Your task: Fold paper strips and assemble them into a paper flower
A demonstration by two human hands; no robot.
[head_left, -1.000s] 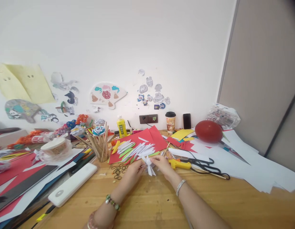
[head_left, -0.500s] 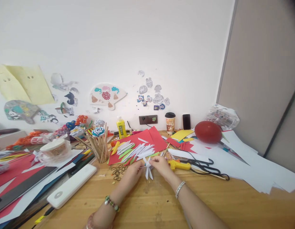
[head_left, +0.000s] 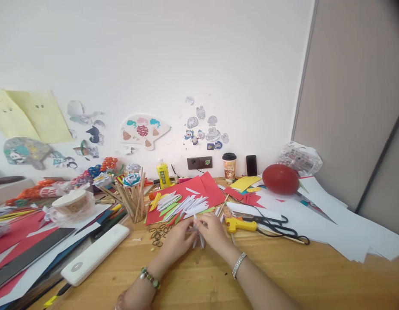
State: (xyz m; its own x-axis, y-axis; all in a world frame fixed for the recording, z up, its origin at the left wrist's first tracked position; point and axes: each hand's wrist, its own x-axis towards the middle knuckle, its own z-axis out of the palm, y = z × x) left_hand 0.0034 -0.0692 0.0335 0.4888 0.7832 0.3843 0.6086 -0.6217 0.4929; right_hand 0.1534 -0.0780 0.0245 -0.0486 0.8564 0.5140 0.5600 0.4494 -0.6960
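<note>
Tabletop under scattered sheets, white wall behind, both hands' fingers pinching folded paper

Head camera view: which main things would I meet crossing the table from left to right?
White oblong device → left hand → white folded paper → right hand → yellow glue gun → red balloon.

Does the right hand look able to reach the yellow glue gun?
Probably yes: the yellow glue gun lies close beside the right hand, nothing visibly between, though that hand holds folded white paper.
</note>
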